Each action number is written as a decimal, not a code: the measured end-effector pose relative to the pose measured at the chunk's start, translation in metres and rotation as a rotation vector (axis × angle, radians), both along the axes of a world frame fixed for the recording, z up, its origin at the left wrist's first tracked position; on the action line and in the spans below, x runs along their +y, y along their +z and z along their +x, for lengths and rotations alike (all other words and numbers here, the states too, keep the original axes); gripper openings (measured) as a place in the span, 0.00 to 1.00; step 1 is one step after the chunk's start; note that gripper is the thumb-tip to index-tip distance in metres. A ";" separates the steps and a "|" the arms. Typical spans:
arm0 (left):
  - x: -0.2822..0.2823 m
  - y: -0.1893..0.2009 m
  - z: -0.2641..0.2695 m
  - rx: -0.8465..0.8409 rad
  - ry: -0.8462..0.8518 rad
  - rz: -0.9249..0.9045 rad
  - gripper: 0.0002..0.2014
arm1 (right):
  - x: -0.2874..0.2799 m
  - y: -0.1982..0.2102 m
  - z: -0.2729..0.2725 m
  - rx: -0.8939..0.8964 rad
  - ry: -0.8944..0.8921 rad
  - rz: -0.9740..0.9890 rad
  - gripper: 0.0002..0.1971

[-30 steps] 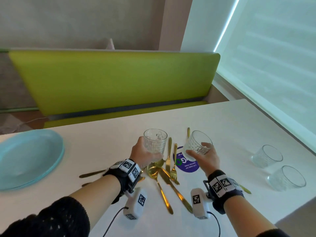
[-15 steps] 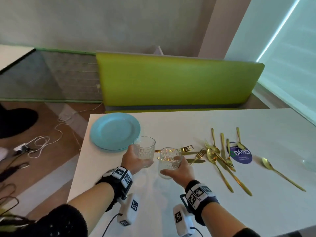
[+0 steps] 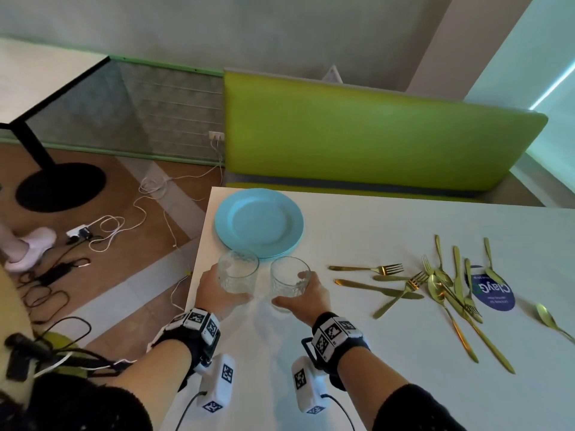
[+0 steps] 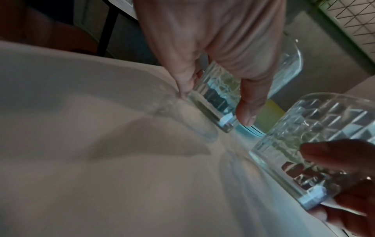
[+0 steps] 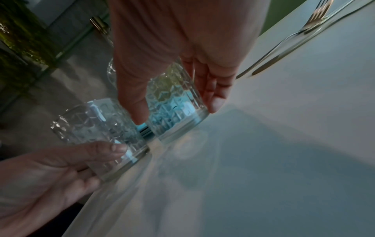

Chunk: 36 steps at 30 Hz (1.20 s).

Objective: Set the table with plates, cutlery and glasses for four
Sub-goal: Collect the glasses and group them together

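My left hand [image 3: 217,293] grips a clear patterned glass [image 3: 238,273], thumb and fingers curled round its lower wall [image 4: 219,96]. My right hand [image 3: 311,295] grips a second, matching glass [image 3: 289,283] right beside it [image 5: 174,102]. Both glasses are upright, their bases at or just above the white table [image 3: 373,353]; I cannot tell whether they touch it. A stack of light-blue plates [image 3: 259,225] lies just behind the glasses, near the table's left edge. Gold cutlery [image 3: 441,287] lies scattered to the right.
The table's left edge [image 3: 199,259] runs close beside my left hand, with cables on the floor [image 3: 102,231] below. A lone gold spoon [image 3: 550,321] and a round blue sticker [image 3: 494,293] lie at the far right. A green bench [image 3: 373,135] stands behind the table.
Both hands carried their glasses leftward from the cutlery pile to the table's left end, beside the blue plates, and brought them down close to the tabletop.
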<state>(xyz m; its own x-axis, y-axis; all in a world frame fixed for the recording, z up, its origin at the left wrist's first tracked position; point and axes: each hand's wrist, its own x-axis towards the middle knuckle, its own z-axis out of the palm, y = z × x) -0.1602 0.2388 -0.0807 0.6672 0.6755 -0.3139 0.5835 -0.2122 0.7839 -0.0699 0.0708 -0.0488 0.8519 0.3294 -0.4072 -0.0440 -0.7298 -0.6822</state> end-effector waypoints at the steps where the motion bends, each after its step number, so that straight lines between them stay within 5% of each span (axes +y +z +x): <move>1: 0.002 -0.001 0.000 -0.006 -0.001 -0.004 0.46 | 0.003 -0.001 -0.001 -0.002 0.003 0.000 0.38; 28: 0.031 -0.056 0.031 -0.076 -0.085 0.034 0.48 | 0.025 -0.017 0.031 0.065 0.045 0.012 0.43; 36: -0.001 0.040 0.011 -0.216 0.018 0.109 0.75 | -0.006 -0.003 0.050 0.146 0.069 -0.035 0.54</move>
